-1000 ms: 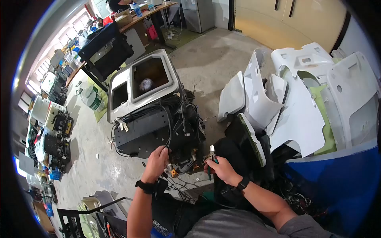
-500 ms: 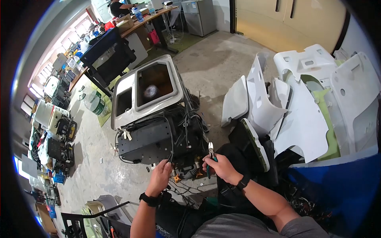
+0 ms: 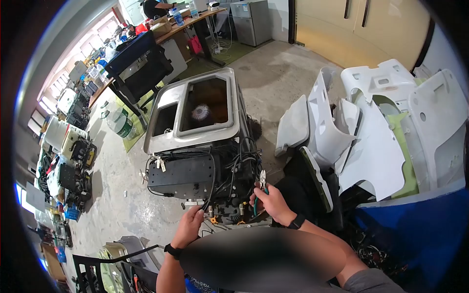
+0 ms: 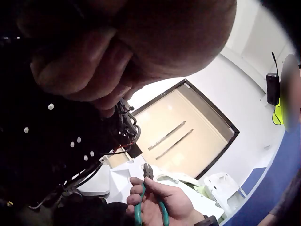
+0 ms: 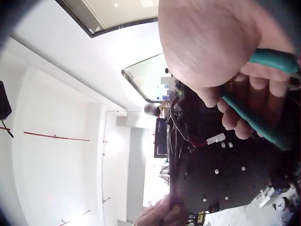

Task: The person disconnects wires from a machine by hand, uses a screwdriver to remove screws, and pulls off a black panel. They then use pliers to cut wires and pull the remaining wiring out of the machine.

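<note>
Black cables (image 3: 213, 183) run down the front of a black metal box (image 3: 183, 174) on a machine with a pale-framed top (image 3: 166, 142). At their lower end, my left hand (image 3: 188, 227) pinches a cable between thumb and fingers; in the right wrist view that hand (image 5: 162, 214) is at the cable strands. My right hand (image 3: 274, 205) grips cutting pliers with green handles (image 5: 256, 120), their metal jaws pointing up and away from the cables. The left wrist view also shows the right hand (image 4: 167, 202) round the pliers (image 4: 148, 172). Whether the pliers' jaws are parted is unclear.
White shell panels (image 3: 371, 146) are piled at the right above a blue bin (image 3: 415, 224). Brass fittings with orange handles (image 3: 213, 220) sit low on the machine. A black chair (image 3: 139, 73), large bottles (image 3: 119, 124) and a desk (image 3: 195, 18) stand beyond it.
The head view has shifted, so the machine sits further right in it. My left hand is lower and slightly further left relative to the machine, still at the cable. The right hand keeps its grip on the pliers.
</note>
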The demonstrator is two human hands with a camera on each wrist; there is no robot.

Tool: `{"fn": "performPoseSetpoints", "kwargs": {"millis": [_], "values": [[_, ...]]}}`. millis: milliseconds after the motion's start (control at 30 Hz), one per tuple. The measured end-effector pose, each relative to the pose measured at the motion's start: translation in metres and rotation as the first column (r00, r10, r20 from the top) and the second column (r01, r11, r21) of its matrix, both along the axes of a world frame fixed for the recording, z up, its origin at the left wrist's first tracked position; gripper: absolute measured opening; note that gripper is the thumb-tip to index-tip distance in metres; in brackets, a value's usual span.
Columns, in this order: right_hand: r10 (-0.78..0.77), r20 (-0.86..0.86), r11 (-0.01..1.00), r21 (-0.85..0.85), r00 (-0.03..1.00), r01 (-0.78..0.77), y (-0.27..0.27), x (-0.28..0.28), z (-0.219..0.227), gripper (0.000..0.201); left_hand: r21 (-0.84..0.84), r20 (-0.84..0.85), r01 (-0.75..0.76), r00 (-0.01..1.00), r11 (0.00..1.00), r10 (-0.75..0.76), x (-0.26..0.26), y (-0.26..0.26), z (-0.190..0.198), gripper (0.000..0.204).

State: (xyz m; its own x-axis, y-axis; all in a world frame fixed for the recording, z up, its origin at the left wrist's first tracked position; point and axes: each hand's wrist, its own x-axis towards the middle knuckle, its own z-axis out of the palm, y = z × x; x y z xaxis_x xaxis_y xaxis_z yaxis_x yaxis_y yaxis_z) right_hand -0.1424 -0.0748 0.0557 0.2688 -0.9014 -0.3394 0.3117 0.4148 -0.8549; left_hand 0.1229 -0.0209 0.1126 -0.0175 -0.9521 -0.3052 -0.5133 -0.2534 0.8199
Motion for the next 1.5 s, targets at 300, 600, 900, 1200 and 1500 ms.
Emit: {"fn": "performPoseSetpoints", "kwargs": {"millis": [300,600,900,1200,1500], "values": [[0.044,0.06,0.998,0.052,0.997,-0.047,-0.001,0.018,0.001,0.035,-0.048,-0.028,-0.021,0.999,0.999,0.019,0.006,0.028,0.006,0.027],[0.063,0.064,0.994,0.084,0.996,-0.068,0.02,0.026,0.005,0.033,-0.091,-0.12,-0.119,0.987,0.989,0.108,0.006,0.037,0.001,0.043],[0.054,0.093,0.995,0.083,0.994,-0.062,0.022,0.031,0.006,0.031,-0.16,0.087,-0.067,0.993,0.985,0.081,0.0,0.03,0.011,0.036],[0.042,0.108,0.997,0.063,0.993,-0.049,0.022,0.027,-0.013,0.034,-0.216,0.16,-0.004,0.986,0.976,0.04,0.001,0.028,0.015,0.034],[-0.01,0.035,0.959,0.283,0.999,-0.001,0.044,0.02,-0.059,0.022,-0.253,0.274,0.14,0.959,0.957,-0.067,0.038,0.021,0.008,0.033]]}}
